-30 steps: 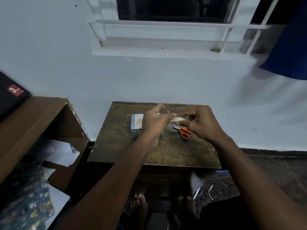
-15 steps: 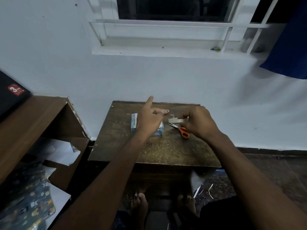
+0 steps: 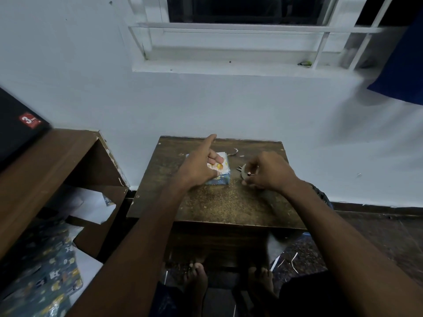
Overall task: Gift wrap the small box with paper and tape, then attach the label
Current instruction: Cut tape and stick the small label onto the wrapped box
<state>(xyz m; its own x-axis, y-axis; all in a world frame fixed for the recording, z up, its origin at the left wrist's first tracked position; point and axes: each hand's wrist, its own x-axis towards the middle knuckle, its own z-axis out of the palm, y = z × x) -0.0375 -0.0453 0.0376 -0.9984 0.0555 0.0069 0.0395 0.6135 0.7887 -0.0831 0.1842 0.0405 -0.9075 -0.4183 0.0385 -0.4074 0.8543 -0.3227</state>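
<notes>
The small box (image 3: 221, 178), wrapped in blue patterned paper, sits on the dark wooden table (image 3: 206, 203) near its middle. A white label with yellow print (image 3: 220, 166) lies on the box's top. My left hand (image 3: 198, 167) covers the box's left side, its index finger sticking out straight toward the wall and its other fingers resting on the label. To the right, my right hand (image 3: 269, 173) is down at the table and grips a pale tape roll (image 3: 244, 173). The scissors are almost hidden under that hand; only metal tips (image 3: 239, 168) show.
A curled paper scrap (image 3: 234, 153) lies behind the box. A brown shelf unit (image 3: 57, 161) stands to the left, with a black box (image 3: 16, 131) on top, white paper (image 3: 84, 202) inside and patterned wrapping paper (image 3: 45, 284) below. My bare feet (image 3: 196, 282) are under the table.
Both hands came down from the raised tape roll. My left hand settled onto the box and label. My right hand carried the roll down to the table, over the scissors.
</notes>
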